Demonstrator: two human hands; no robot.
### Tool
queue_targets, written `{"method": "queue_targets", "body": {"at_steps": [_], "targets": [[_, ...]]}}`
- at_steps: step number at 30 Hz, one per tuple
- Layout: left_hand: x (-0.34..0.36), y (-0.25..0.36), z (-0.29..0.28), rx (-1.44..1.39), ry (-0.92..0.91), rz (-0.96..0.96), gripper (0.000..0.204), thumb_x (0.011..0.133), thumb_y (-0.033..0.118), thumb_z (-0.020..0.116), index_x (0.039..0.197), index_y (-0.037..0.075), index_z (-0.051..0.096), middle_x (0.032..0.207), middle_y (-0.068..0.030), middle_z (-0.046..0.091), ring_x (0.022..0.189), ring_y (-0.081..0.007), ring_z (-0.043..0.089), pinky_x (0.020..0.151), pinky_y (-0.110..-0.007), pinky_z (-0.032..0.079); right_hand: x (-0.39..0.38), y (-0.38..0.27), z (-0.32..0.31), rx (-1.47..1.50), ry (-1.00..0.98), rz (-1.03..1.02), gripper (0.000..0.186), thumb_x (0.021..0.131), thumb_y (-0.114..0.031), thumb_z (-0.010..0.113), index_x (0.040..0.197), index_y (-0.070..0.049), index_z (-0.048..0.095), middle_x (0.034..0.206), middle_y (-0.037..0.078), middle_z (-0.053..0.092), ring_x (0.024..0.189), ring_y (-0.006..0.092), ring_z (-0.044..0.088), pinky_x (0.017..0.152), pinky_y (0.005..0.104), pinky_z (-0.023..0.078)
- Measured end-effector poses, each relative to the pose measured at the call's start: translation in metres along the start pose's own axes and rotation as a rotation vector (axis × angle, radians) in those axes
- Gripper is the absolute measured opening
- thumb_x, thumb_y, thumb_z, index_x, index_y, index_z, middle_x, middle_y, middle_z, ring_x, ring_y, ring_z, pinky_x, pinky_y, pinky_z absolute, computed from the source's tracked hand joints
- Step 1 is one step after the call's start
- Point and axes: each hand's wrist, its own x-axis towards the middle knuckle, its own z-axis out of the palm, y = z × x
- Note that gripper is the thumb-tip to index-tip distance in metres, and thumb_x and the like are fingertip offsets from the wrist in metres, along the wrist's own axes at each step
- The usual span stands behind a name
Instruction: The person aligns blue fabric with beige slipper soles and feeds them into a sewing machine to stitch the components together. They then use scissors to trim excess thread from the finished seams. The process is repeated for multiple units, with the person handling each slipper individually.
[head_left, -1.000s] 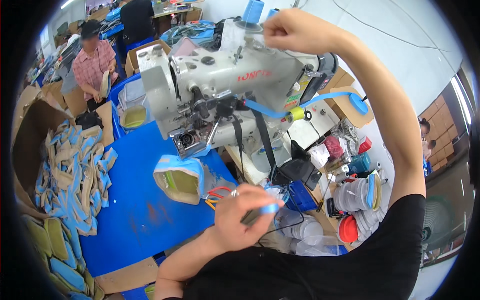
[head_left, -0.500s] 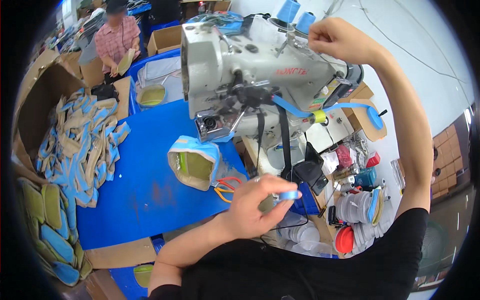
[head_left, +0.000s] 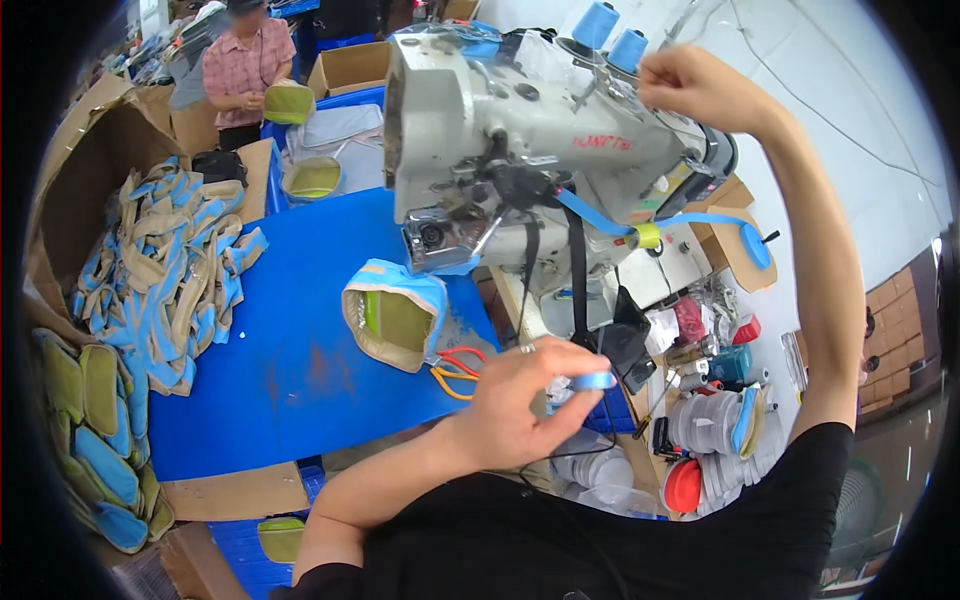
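Note:
Between the thumb and fingers of my left hand (head_left: 520, 405) is a small bobbin (head_left: 593, 381) that looks wound with light-blue thread. My right hand (head_left: 700, 88) is raised by the top of the grey sewing machine (head_left: 570, 110), fingers curled closed, next to the blue thread cones (head_left: 628, 50). Whatever those fingers pinch, if anything, is too small to see. Beyond my left hand, orange-and-red-handled scissors (head_left: 458, 373) lie beside a blue-and-beige fabric pouch (head_left: 396, 315) with an olive lining, open side toward me. Blue tape (head_left: 600, 215) runs from a roll to the machine.
At the left, a large cardboard box (head_left: 60, 200) holds heaped blue-beige strips (head_left: 170, 270), with olive and blue pieces (head_left: 100, 450) stacked below. A blue work surface (head_left: 300, 400) spans the middle. Spools and tools crowd the right. A person (head_left: 245, 70) stands across, holding an olive piece.
The whole view has shifted slightly. Both my hands keep nearly the same pose, the left still gripping the bobbin. Across from me, the person has turned the olive piece to face this way.

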Motion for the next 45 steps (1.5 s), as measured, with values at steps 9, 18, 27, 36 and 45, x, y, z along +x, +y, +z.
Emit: {"method": "queue_targets", "body": {"at_steps": [9,18,27,36,45], "targets": [[0.003,0.000,0.006,0.009,-0.014,-0.014,0.027,0.091,-0.009,0.065,0.116,-0.001,0.059,0.104,-0.0175,0.076,0.098,-0.0269,0.074,0.084,-0.036,0.059,-0.004,-0.007,0.003,0.056,0.064,0.027,0.024,0.095,-0.018,0.064,0.081,0.000,0.063,0.066,-0.001,0.055,0.064,0.0089,0.048,0.058,0.0315,0.039],[0.006,-0.002,0.008,0.003,-0.064,-0.002,0.029,0.092,-0.011,0.063,0.118,-0.002,0.056,0.106,-0.0178,0.075,0.098,-0.0260,0.074,0.087,-0.036,0.058,0.008,-0.005,0.005,0.027,0.082,0.132,0.024,0.088,-0.022,0.064,0.084,0.001,0.071,0.070,0.014,0.068,0.066,0.0214,0.063,0.064,0.0394,0.050],[0.012,-0.001,0.014,-0.069,-0.109,-0.023,0.024,0.095,-0.010,0.062,0.117,-0.004,0.055,0.111,-0.0192,0.072,0.099,-0.0254,0.074,0.086,-0.036,0.060,0.001,-0.002,0.002,-0.025,0.066,0.149,0.025,0.089,-0.023,0.064,0.086,0.001,0.072,0.072,0.014,0.069,0.066,0.0218,0.063,0.065,0.0391,0.051],[0.014,0.002,0.004,-0.022,-0.122,0.023,0.026,0.095,-0.010,0.063,0.118,-0.003,0.055,0.109,-0.0198,0.073,0.097,-0.0236,0.073,0.085,-0.035,0.058,-0.010,0.006,0.000,-0.099,0.042,0.134,0.024,0.087,-0.022,0.064,0.082,0.002,0.069,0.067,0.011,0.063,0.066,0.0192,0.060,0.064,0.0372,0.048],[0.008,-0.001,-0.001,-0.067,0.027,0.018,0.026,0.091,-0.004,0.071,0.116,-0.001,0.063,0.103,-0.0152,0.076,0.089,-0.0237,0.075,0.077,-0.032,0.059,-0.003,0.038,0.056,0.343,0.234,-0.070,0.024,0.104,-0.010,0.053,0.122,-0.007,0.070,0.094,0.001,0.065,0.084,0.0091,0.056,0.079,0.0289,0.049]]}}
